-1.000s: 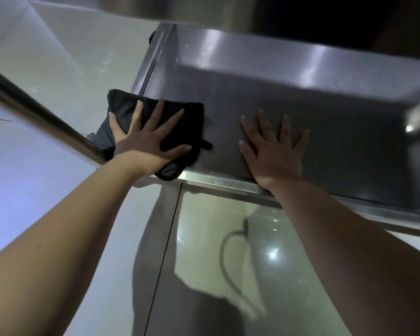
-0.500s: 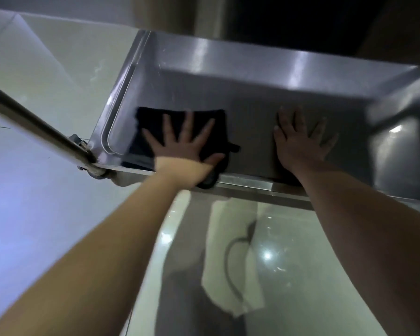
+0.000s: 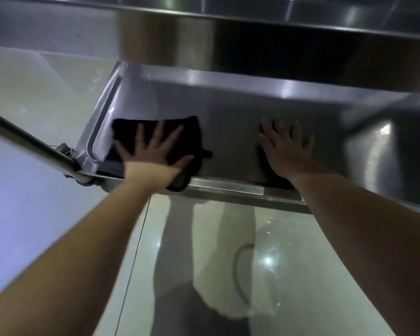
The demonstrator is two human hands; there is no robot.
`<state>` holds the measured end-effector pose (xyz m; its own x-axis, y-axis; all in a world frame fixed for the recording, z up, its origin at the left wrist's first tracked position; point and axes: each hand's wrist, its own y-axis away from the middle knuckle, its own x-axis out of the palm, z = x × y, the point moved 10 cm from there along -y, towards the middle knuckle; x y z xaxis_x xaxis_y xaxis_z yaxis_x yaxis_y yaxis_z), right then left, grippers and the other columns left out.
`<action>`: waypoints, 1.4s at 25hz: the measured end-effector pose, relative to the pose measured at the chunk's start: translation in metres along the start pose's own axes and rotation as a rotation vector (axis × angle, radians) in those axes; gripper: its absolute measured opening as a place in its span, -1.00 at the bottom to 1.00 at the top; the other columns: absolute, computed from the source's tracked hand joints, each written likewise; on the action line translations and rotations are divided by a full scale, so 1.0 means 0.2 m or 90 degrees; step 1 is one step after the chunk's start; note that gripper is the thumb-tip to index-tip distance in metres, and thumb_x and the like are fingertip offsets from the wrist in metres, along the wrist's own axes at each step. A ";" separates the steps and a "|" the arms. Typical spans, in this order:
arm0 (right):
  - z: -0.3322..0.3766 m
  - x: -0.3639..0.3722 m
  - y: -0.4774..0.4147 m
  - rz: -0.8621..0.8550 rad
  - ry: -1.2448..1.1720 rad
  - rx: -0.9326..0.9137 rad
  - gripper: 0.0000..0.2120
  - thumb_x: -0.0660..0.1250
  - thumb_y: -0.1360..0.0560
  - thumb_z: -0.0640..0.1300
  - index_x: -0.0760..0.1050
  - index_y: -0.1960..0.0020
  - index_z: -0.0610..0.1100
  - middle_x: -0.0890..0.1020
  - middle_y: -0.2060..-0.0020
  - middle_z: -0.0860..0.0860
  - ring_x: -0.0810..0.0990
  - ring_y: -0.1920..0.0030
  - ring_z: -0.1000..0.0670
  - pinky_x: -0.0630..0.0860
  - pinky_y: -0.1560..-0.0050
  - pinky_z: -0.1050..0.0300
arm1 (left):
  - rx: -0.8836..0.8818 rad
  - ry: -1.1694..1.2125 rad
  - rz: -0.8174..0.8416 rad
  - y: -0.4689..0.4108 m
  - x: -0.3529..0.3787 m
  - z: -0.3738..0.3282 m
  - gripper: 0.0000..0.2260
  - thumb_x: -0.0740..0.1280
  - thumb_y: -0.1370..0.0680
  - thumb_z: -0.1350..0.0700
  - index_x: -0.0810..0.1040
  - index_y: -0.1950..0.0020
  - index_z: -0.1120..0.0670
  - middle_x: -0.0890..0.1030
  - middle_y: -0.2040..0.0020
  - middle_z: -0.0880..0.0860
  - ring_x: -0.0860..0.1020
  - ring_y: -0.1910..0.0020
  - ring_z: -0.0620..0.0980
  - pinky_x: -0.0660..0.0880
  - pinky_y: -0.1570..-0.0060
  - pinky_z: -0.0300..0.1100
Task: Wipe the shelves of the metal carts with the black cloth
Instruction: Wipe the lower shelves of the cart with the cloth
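Observation:
A stainless steel cart shelf (image 3: 228, 112) with a raised rim fills the middle of the view. A black cloth (image 3: 192, 132) lies flat at its left end, one corner hanging over the near rim. My left hand (image 3: 153, 151) presses flat on the cloth with its fingers spread. My right hand (image 3: 286, 151) rests flat on the bare metal further right, fingers straight and holding nothing.
A round metal post (image 3: 27, 144) of the cart slants in from the left to the shelf's near left corner. Another steel shelf edge (image 3: 252, 18) runs overhead at the top. Glossy pale floor tiles (image 3: 289, 275) lie below, and a shiny steel surface (image 3: 386, 154) stands at the right.
My left hand has slid the cloth from over the shelf's left edge to inside the rim. The view has tilted up, and my right hand stays flat on the shelf.

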<state>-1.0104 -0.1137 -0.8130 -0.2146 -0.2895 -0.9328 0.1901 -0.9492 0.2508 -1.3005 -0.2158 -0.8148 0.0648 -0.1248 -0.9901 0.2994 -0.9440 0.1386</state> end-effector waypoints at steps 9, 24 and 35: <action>-0.28 -0.02 0.02 -0.055 0.119 0.033 -0.52 -0.18 -0.59 0.30 -0.19 -0.49 0.40 -0.14 -0.57 0.21 -0.23 -0.55 -0.23 -0.27 -0.44 -0.35 | 0.082 -0.002 0.003 0.13 0.05 -0.61 -0.35 -0.23 -0.40 -0.46 -0.26 -0.48 -0.41 -0.23 -0.60 -0.05 -0.25 -0.53 0.32 -0.30 -0.21 0.57; -0.27 -0.02 0.03 -0.147 0.124 0.019 -0.46 -0.26 -0.53 0.34 -0.12 -0.51 0.36 -0.03 -0.58 0.18 -0.14 -0.55 -0.28 -0.22 -0.44 -0.39 | -0.126 -0.010 0.033 -0.04 0.04 0.16 -0.33 -0.21 -0.38 -0.55 -0.27 -0.46 -0.44 -0.19 -0.60 -0.13 -0.20 -0.56 0.23 -0.19 -0.30 0.55; -0.29 -0.05 0.03 -0.169 0.111 0.028 -0.44 -0.10 -0.61 0.25 -0.07 -0.58 0.20 -0.02 -0.57 0.20 -0.12 -0.57 -0.19 -0.21 -0.47 -0.33 | 0.260 0.010 0.031 -0.48 -0.04 -1.16 -0.42 -0.11 -0.54 -0.43 -0.15 -0.53 -0.36 -0.20 -0.60 -0.11 -0.25 -0.55 0.24 -0.30 -0.22 0.58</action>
<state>-0.9520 -0.1098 -0.8176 -0.0827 -0.0091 -0.9965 0.1076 -0.9942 0.0002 -1.1091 -0.0538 -0.8155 0.0845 -0.1704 -0.9817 -0.1064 -0.9812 0.1611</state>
